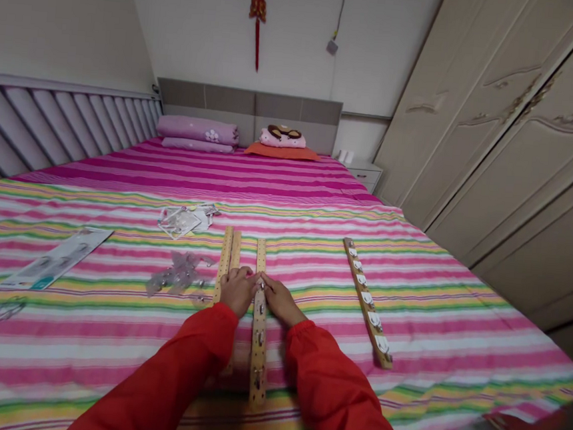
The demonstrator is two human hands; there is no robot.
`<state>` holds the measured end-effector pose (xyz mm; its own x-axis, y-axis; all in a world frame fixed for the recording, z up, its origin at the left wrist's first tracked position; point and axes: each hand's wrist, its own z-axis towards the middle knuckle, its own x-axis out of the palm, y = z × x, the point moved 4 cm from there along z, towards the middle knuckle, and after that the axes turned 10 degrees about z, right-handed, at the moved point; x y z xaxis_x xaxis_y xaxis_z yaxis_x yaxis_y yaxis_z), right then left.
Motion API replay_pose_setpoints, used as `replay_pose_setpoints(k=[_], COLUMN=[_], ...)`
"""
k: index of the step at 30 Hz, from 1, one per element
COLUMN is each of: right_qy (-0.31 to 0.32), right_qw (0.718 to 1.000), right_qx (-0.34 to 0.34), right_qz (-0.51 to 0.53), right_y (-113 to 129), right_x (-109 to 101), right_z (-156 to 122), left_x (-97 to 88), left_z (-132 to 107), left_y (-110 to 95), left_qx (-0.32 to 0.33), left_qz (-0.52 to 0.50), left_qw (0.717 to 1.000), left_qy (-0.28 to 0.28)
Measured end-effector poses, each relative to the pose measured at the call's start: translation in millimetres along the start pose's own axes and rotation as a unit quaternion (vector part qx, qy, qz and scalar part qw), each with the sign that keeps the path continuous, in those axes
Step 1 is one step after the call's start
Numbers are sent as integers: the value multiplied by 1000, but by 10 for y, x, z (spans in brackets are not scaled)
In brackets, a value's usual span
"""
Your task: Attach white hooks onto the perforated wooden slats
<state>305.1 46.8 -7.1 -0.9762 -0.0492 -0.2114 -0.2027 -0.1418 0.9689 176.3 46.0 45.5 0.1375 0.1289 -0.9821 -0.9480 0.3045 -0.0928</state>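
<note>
On the striped bedspread, a narrow wooden strip (262,250) with rows of holes lies lengthwise before me. Several small shiny metal pieces (261,338) sit along its near half. My left hand (238,291) comes from the left, fingers curled, its tips at the strip. From the right, my right hand (279,300) has its thumb and fingers closed at the same spot. The fingertips of both meet around a small metal piece (261,284) on the strip; the exact grip is partly hidden. Beside my left hand lie two more holed wooden strips (225,253), partly covered by the hand and sleeve.
Another wooden strip (366,295) bearing white tags and metal pieces lies to the right. Leftward are clear plastic bags (181,271) of small parts, a pile of packets (186,219), a long flat package (56,258) and a thin tangled item (6,309). A wardrobe (505,127) stands right.
</note>
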Motion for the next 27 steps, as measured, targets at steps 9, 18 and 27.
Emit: replay_pose_setpoints(k=[9,18,27], right_qy=[7,-14,-40], right_qw=[964,950,957], right_qx=[47,98,77], right_qz=[262,298,278], right_y=[-87,-169,-160], right_x=[-9,-1,34], right_z=[88,87,90], left_x=[16,63,86], left_z=[60,116,100], left_y=[136,209,193], left_qx=[-13,-28,-9], left_qz=[-69,-111,-97], left_qw=[996,991,994], left_qy=[45,69,56])
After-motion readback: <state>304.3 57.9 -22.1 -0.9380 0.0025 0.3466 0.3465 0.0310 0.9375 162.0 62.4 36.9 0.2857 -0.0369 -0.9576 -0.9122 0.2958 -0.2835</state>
